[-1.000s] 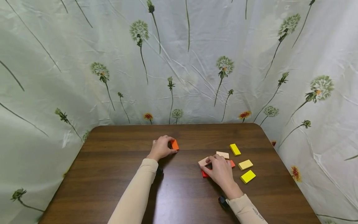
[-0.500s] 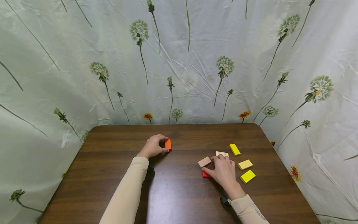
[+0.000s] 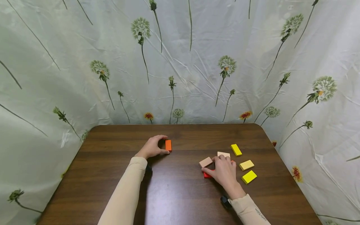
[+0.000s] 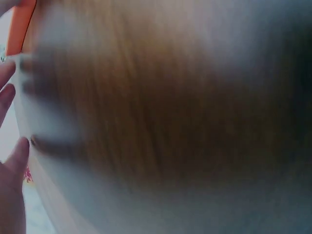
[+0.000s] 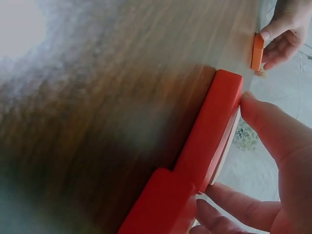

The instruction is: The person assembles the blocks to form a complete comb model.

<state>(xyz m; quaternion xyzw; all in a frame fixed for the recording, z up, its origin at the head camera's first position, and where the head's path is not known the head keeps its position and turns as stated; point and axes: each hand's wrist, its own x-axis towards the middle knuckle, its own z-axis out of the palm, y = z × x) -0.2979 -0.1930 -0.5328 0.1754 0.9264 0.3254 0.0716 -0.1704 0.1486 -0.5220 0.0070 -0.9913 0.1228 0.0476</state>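
My left hand (image 3: 161, 144) pinches an orange block (image 3: 168, 145) between thumb and fingers and keeps it standing on edge at the table's middle rear. The right wrist view shows that block (image 5: 257, 52) far off under a fingertip. My right hand (image 3: 212, 165) lies over a red block (image 3: 207, 175), thumb at its left edge. Up close, the thumb (image 5: 273, 126) and curled fingers (image 5: 229, 209) grip the red block (image 5: 214, 131), with a second red block (image 5: 161, 204) beside it. The left wrist view is blurred; the orange block (image 4: 22, 24) and fingers (image 4: 9, 97) show at its left edge.
Around my right hand lie a tan block (image 3: 206, 162), a striped pale wooden block (image 3: 223, 154) and three yellow blocks (image 3: 236, 150) (image 3: 246, 165) (image 3: 249, 177). The dark wooden table (image 3: 112, 175) is backed by a flowered cloth (image 3: 180, 62) that also hangs past its left and right edges.
My left hand has slid the orange block a little to the left. My right hand has come off the tan block and settled lower on the red ones.
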